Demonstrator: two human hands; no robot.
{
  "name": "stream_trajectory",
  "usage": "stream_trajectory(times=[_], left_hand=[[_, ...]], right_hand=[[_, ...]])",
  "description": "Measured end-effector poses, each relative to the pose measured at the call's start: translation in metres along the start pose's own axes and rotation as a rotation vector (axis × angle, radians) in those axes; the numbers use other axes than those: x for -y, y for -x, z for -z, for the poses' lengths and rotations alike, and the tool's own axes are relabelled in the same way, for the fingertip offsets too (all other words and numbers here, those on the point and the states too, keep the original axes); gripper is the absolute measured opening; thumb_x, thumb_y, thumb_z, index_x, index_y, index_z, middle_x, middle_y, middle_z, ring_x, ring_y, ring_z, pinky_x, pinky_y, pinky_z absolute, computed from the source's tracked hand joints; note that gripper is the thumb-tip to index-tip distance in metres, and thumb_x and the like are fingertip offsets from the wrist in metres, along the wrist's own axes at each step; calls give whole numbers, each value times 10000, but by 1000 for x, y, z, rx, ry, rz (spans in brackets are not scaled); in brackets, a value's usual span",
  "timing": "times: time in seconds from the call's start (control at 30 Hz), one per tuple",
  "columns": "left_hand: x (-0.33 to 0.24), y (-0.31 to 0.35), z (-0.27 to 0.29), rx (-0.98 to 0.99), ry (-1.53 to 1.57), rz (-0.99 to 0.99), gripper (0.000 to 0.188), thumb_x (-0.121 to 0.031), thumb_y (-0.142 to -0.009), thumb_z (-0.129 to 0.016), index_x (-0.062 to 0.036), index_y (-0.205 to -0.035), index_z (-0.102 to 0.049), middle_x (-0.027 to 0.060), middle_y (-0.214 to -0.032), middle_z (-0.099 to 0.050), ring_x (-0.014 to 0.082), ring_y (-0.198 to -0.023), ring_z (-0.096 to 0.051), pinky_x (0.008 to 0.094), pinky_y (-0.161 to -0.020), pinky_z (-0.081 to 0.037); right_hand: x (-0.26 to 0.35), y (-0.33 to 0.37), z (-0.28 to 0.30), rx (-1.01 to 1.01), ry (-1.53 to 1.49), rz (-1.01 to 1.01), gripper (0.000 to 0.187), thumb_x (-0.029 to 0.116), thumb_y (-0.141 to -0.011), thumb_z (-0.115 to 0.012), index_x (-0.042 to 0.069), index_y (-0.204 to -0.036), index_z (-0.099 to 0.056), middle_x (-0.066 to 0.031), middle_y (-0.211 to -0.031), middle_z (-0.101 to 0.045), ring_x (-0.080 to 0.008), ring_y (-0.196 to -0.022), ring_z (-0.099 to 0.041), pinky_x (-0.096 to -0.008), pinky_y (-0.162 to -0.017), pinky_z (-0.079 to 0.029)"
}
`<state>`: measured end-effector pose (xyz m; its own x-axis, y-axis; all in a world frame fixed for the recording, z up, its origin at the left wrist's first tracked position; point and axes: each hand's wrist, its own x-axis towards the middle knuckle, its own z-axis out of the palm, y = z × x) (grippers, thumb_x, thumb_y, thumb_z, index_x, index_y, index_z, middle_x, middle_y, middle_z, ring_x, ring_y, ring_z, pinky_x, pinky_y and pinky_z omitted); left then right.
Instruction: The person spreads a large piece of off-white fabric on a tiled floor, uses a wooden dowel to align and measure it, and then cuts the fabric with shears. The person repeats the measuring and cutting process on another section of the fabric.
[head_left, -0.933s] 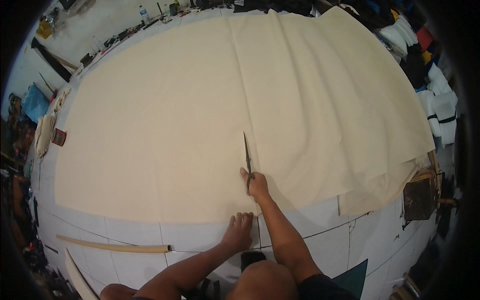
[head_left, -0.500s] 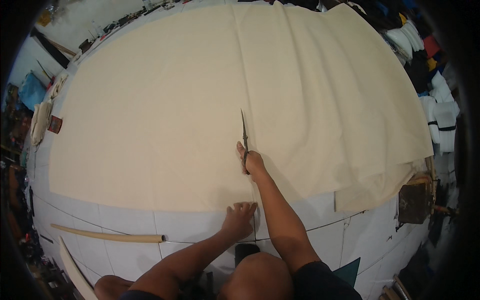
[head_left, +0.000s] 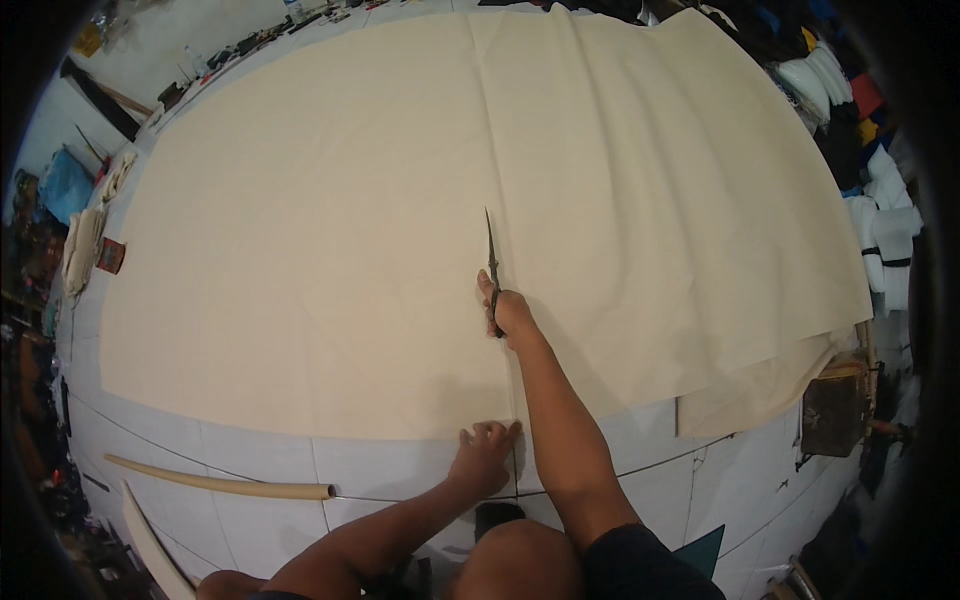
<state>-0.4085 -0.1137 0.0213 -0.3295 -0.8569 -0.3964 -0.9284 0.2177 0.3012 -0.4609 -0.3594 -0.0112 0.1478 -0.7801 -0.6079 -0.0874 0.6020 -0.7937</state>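
Note:
A wide sheet of cream fabric point(head_left: 330, 230) lies spread over the tiled floor, smooth on the left and rippled into soft folds on the right. My right hand point(head_left: 510, 313) grips a pair of dark scissors point(head_left: 493, 255) over the middle of it, blades pointing away from me and looking closed. A long straight crease or cut line runs beside the blades from far to near. At the near edge, close to that line, my left hand point(head_left: 485, 458) has its fingers bent onto the fabric's edge. Its thumb side is partly hidden.
A long tan tube point(head_left: 220, 485) lies on the tiles at the near left. A dark box point(head_left: 836, 408) stands by the fabric's right corner, and a red tin point(head_left: 111, 257) by its left edge. White bundles point(head_left: 885, 245) are piled at the right. Small tools line the far wall.
My right hand and the scissors have shifted slightly away from me along the line. The left hand stays at the fabric's near edge. The whole view has tilted a little.

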Motion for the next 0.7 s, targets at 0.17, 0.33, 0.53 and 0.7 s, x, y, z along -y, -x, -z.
stream_trajectory(times=[0.17,0.33,0.53,0.7], left_hand=[[-3,0,3,6,7,-12,776,-168,-787,-614,-99,-1493,-299,197,-1323,-449,397,-1247,-440,608,-989,-407],[-2,-1,7,20,10,-22,764,-153,-793,-605,-94,-1491,-303,200,-1313,-454,401,-1239,-445,607,-976,-416],[1,-1,-3,32,-32,-17,747,-151,-804,-596,-94,-1491,-307,195,-1304,-457,398,-1223,-456,604,-965,-431],[3,-4,0,11,-77,-51,755,-168,-810,-602,-92,-1498,-303,184,-1297,-455,389,-1193,-469,597,-955,-452]], right_hand=[[-17,-11,-3,-112,156,138,673,663,-849,-630,36,-627,-529,-70,-525,-493,-216,-453,-529,-376,-461,-433],[-11,-30,0,-75,152,122,676,683,-842,-625,53,-624,-516,-60,-532,-499,-201,-450,-524,-362,-448,-436],[25,-36,-9,-49,95,35,627,653,-841,-650,75,-652,-498,-24,-538,-469,-150,-422,-461,-320,-404,-390],[21,-47,-9,-99,109,98,618,650,-832,-665,83,-659,-490,-6,-528,-446,-123,-414,-437,-305,-381,-371]])
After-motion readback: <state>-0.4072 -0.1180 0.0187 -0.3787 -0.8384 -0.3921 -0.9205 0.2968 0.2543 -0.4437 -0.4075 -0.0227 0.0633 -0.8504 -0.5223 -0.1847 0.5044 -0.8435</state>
